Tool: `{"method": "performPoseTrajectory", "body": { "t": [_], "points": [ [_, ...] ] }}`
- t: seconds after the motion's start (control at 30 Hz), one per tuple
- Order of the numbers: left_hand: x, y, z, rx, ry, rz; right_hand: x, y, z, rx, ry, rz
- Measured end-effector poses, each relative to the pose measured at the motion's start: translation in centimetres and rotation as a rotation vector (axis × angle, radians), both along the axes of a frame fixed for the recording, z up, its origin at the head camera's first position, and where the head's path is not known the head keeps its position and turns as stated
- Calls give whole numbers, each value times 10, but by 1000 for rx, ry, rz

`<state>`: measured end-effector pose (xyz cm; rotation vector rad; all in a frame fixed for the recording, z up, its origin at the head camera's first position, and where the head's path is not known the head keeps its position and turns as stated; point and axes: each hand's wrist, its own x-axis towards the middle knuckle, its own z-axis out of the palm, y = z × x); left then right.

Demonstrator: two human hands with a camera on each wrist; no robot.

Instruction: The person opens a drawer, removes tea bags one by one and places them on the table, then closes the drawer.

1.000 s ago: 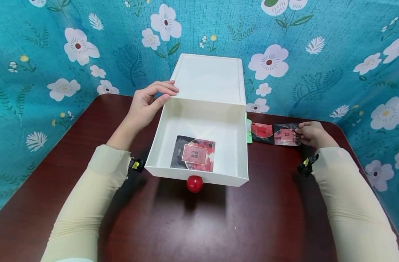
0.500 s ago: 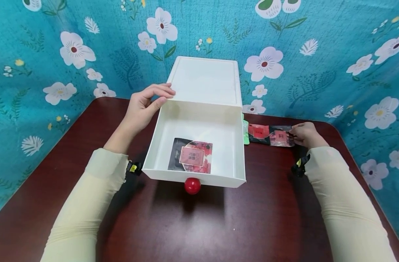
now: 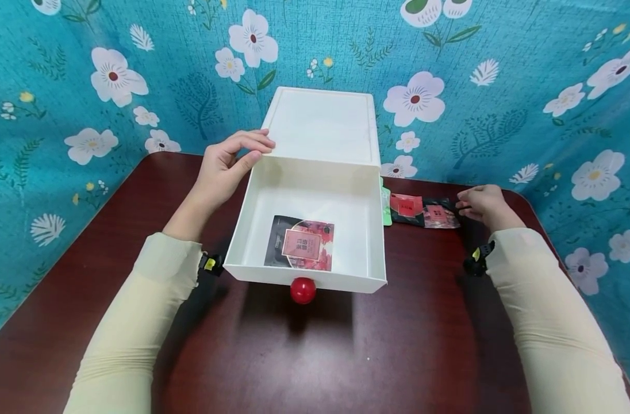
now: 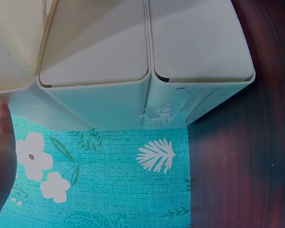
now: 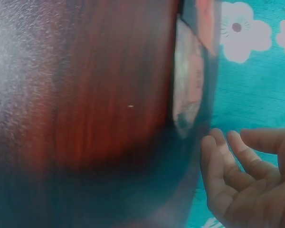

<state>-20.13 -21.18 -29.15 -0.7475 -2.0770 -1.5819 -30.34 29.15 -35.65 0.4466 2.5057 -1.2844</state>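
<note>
My left hand [image 3: 219,172] rests its fingers on the top left edge of a white drawer cabinet [image 3: 322,123]. Its top drawer [image 3: 358,284] is pulled out. A black and red sachet [image 3: 300,244] lies flat inside, and a red ball knob [image 3: 303,290] is on the drawer front. My right hand [image 3: 486,204] holds nothing; its fingers are loosely bent just right of another black and red sachet [image 3: 441,215] on the table. In the right wrist view a gap separates the fingertips [image 5: 206,142] from that sachet [image 5: 187,80].
A second red and black sachet [image 3: 406,207] adjoins the end one, and a green packet [image 3: 385,204] is partly hidden by the drawer. Closed lower drawers [image 4: 199,42] show in the left wrist view. A floral cloth [image 3: 191,69] hangs behind the dark table [image 3: 398,345].
The right hand pinched the end sachet and slid it left against its neighbour, then let go and drew slightly right. The left hand has stayed on the cabinet edge.
</note>
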Motion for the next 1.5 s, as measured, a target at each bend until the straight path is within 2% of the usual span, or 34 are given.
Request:
{"method": "performPoseTrajectory", "body": {
  "t": [0.27, 0.53, 0.67, 0.8, 1.03, 1.2, 1.33, 1.5],
  "points": [
    [-2, 3, 2, 5, -3, -22, 7, -13, 31, 58, 133, 73],
    [1, 0, 1, 19, -14, -3, 15, -64, 86, 103, 260, 205],
    [1, 0, 2, 22, -2, -5, 21, -92, 115, 85, 310, 264],
    [1, 0, 1, 26, 9, -12, 29, -118, 137, 87, 359, 329],
    [-1, 0, 0, 31, 8, -24, 48, -158, 166, 100, 454, 452],
    [-1, -1, 1, 28, 24, -26, 66, -187, 189, 151, 519, 539],
    [0, -2, 0, 25, 31, -24, 79, -212, 203, 172, 533, 618],
    [0, -1, 0, 29, 29, -33, 89, -238, 212, 148, 502, 723]
  ]
}}
